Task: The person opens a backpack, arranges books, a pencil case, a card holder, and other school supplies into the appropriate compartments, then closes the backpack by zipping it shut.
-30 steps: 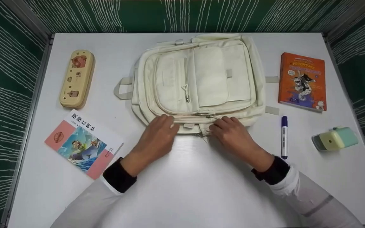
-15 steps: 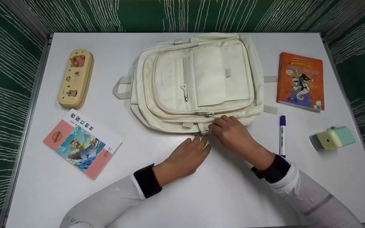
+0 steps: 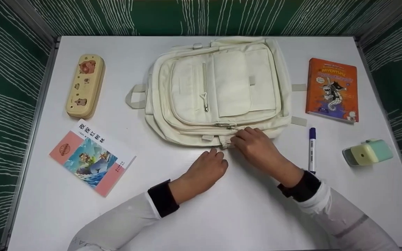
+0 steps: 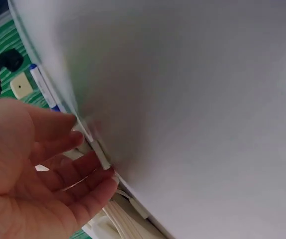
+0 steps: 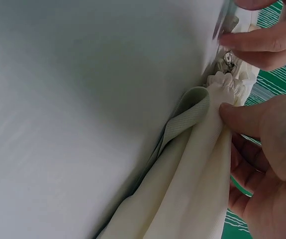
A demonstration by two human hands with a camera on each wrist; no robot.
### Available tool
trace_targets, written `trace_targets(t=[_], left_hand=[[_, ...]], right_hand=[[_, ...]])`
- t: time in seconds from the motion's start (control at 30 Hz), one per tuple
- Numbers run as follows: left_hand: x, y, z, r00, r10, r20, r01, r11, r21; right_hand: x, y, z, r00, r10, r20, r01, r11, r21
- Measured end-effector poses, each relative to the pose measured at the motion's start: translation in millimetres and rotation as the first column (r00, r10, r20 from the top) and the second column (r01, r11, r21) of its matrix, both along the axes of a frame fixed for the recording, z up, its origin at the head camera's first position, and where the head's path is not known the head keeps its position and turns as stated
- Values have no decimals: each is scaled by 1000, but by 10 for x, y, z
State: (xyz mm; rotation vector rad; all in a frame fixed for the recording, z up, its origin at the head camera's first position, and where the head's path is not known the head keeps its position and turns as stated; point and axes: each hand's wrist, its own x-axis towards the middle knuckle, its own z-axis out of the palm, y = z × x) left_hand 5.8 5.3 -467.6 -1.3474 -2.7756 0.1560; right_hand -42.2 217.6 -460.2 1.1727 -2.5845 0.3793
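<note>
A cream backpack (image 3: 190, 90) lies on its back with its top handle to the left. My right hand (image 3: 257, 150) grips its near side, beside a gathered pocket edge. In the right wrist view the thumb of my right hand (image 5: 277, 154) presses on the cream fabric, fingers behind. My left hand (image 3: 206, 170) is just in front of the bag's near edge, close to a metal zipper pull (image 5: 227, 60). Its fingers are loosely bent in the left wrist view, where the left hand (image 4: 38, 169) shows no clear hold; contact with the zipper pull cannot be told.
A yellow pencil case (image 3: 85, 85) and a pink-and-white book (image 3: 92, 158) lie left on the white table (image 3: 201, 223). At right are an orange book (image 3: 332, 90), a blue-capped marker (image 3: 312, 150) and a green-and-yellow pencil sharpener (image 3: 367, 153).
My left hand has left the backpack's near-left edge and moved right and nearer, towards the zipper pull. The right hand keeps its grip in the same place.
</note>
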Motion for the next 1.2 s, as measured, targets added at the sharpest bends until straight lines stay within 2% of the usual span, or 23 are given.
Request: trace_targets(t=[0.13, 0.4, 0.57, 0.7, 0.8, 0.9, 1.07, 1.2], left_hand=[[-30, -20, 3, 999, 51, 9, -51, 999, 9], [-69, -78, 7, 987, 141, 72, -149, 982, 116], [-60, -128, 19, 982, 188, 35, -191, 977, 96], [-58, -187, 18, 970, 235, 66, -242, 959, 146], [-67, -241, 28, 962, 259, 88, -272, 938, 214], [-78, -297, 68, 961, 269, 59, -276, 938, 210], [-98, -382, 135, 954, 293, 55, -299, 935, 190], [-110, -454, 142, 950, 304, 66, -311, 935, 170]], right_hand=[[-2, 2, -7, 1000, -2, -1, 2, 1000, -2], [1, 8, -11, 1000, -8, 17, 8, 1000, -4], [2, 9, -7, 999, -12, 32, 12, 1000, -11], [-6, 13, -10, 1000, -9, 29, 9, 1000, -14], [-17, 17, -17, 1000, 0, 15, 1, 1000, -12], [-27, 23, -28, 1000, 9, 6, -8, 1000, -12], [-37, 38, -33, 1000, 12, 17, -12, 1000, -7], [-37, 48, -22, 1000, 13, 28, -14, 1000, 3]])
